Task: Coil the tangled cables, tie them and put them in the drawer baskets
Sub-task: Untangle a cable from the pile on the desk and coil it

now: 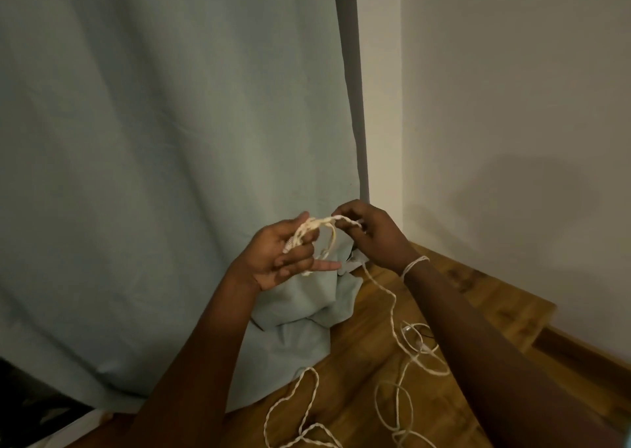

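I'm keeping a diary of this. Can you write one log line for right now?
left hand: holds cable coil | right hand: pinches cable | loose cable: trails onto wooden floor | stage: coiling

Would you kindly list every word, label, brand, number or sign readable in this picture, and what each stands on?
None: no readable text shows anywhere.
The cable in the left hand and right hand bears no visible print.
The curtain, wall and floor are plain.
The small plug on the floor is too small and blurred to show any marking.
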`<action>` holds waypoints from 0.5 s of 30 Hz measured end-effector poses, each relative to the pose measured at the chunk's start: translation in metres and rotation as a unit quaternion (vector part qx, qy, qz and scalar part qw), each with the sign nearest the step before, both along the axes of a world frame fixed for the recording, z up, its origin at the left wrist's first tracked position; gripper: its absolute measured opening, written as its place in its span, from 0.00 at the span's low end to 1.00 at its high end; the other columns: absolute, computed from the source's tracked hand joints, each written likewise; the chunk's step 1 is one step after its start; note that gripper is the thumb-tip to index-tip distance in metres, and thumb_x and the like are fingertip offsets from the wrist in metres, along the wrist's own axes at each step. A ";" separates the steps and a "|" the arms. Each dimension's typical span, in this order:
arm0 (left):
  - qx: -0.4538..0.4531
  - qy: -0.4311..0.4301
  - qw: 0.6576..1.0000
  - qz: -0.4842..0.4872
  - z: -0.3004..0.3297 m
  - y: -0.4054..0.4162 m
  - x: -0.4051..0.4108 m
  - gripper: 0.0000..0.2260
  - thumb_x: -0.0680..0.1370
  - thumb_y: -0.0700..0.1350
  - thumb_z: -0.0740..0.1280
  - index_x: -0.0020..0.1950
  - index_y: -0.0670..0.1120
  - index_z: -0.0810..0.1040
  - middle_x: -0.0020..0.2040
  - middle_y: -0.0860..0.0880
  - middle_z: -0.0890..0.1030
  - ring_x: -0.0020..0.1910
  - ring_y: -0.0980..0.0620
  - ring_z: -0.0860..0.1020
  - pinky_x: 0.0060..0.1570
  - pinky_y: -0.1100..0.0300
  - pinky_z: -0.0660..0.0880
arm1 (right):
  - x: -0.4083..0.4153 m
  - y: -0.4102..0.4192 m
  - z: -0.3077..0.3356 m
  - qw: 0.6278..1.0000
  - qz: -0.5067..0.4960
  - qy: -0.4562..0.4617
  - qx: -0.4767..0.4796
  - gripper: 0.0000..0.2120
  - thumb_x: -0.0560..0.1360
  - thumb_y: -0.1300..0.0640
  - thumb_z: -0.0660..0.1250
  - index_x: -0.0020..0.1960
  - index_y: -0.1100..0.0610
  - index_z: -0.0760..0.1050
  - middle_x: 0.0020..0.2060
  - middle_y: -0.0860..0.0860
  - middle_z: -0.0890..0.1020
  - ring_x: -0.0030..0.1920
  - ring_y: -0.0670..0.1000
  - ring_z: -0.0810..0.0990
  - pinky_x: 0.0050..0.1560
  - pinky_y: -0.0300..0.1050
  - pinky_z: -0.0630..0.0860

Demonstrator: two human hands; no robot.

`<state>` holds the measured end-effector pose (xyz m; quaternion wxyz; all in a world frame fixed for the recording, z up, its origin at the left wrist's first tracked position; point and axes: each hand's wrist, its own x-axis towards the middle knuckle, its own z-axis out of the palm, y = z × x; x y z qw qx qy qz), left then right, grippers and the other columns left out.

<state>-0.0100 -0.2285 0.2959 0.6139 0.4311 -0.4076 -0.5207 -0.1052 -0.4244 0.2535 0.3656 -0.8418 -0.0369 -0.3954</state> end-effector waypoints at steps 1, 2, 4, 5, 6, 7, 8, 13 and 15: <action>-0.053 0.047 0.997 -0.015 0.003 0.001 0.000 0.20 0.82 0.53 0.53 0.37 0.42 0.72 0.17 0.48 0.70 0.17 0.51 0.70 0.71 0.37 0.62 | 0.004 0.000 -0.007 1.000 -0.006 0.004 0.027 0.05 0.80 0.60 0.66 0.54 0.58 0.79 0.47 0.49 0.83 0.48 0.43 0.81 0.49 0.37 0.78; -0.104 0.077 0.992 -0.014 0.006 0.001 -0.001 0.20 0.82 0.53 0.52 0.37 0.43 0.72 0.22 0.45 0.75 0.23 0.48 0.78 0.70 0.33 0.60 | 0.007 0.002 -0.015 0.999 -0.014 0.017 0.045 0.05 0.80 0.60 0.65 0.53 0.58 0.80 0.45 0.48 0.84 0.46 0.43 0.82 0.48 0.38 0.77; -0.181 0.105 0.978 -0.010 0.012 -0.005 -0.006 0.22 0.83 0.54 0.50 0.38 0.44 0.74 0.46 0.37 0.84 0.51 0.39 0.83 0.68 0.27 0.55 | 0.012 0.015 -0.029 0.993 0.005 0.085 0.079 0.07 0.81 0.61 0.64 0.52 0.61 0.79 0.41 0.50 0.85 0.42 0.44 0.83 0.45 0.39 0.78; -0.198 0.104 0.975 0.011 0.014 -0.009 -0.010 0.22 0.83 0.55 0.49 0.40 0.45 0.75 0.60 0.35 0.80 0.63 0.38 0.77 0.69 0.28 0.54 | 0.014 0.028 -0.035 0.985 0.038 0.133 0.105 0.08 0.82 0.60 0.63 0.53 0.63 0.78 0.39 0.53 0.85 0.39 0.49 0.84 0.42 0.41 0.80; -0.209 0.096 0.972 0.051 0.014 -0.013 -0.011 0.22 0.83 0.55 0.48 0.42 0.46 0.75 0.67 0.37 0.75 0.69 0.40 0.72 0.70 0.30 0.54 | 0.016 0.043 -0.037 0.973 0.073 0.180 0.122 0.09 0.82 0.59 0.62 0.53 0.64 0.78 0.38 0.56 0.84 0.35 0.52 0.84 0.38 0.43 0.81; -0.214 0.082 0.969 0.095 0.013 -0.017 -0.011 0.22 0.84 0.55 0.47 0.46 0.47 0.78 0.71 0.40 0.72 0.71 0.44 0.71 0.70 0.34 0.54 | 0.017 0.057 -0.039 0.965 0.095 0.214 0.116 0.09 0.82 0.58 0.63 0.53 0.63 0.77 0.36 0.57 0.84 0.31 0.51 0.82 0.35 0.41 0.81; -0.212 0.045 0.965 0.148 0.011 -0.018 -0.008 0.23 0.84 0.55 0.46 0.53 0.48 0.80 0.72 0.44 0.71 0.69 0.49 0.72 0.69 0.41 0.58 | 0.017 0.067 -0.039 0.964 0.099 0.233 0.078 0.08 0.82 0.56 0.64 0.53 0.62 0.77 0.35 0.55 0.82 0.28 0.47 0.80 0.31 0.37 0.78; -0.086 -0.316 0.867 0.375 -0.002 -0.012 0.017 0.15 0.85 0.45 0.50 0.56 0.43 0.75 0.65 0.46 0.73 0.51 0.67 0.74 0.50 0.74 0.72 | 0.013 0.060 -0.035 0.960 0.038 0.207 -0.186 0.06 0.77 0.55 0.70 0.48 0.57 0.76 0.33 0.47 0.77 0.33 0.48 0.78 0.41 0.45 0.78; 0.020 -0.487 0.806 0.337 -0.017 -0.010 0.028 0.11 0.85 0.44 0.53 0.48 0.42 0.71 0.62 0.42 0.77 0.61 0.55 0.75 0.68 0.56 0.69 | 0.008 0.049 -0.018 0.958 -0.007 0.171 -0.231 0.04 0.76 0.54 0.68 0.47 0.54 0.77 0.34 0.47 0.79 0.35 0.51 0.79 0.41 0.49 0.79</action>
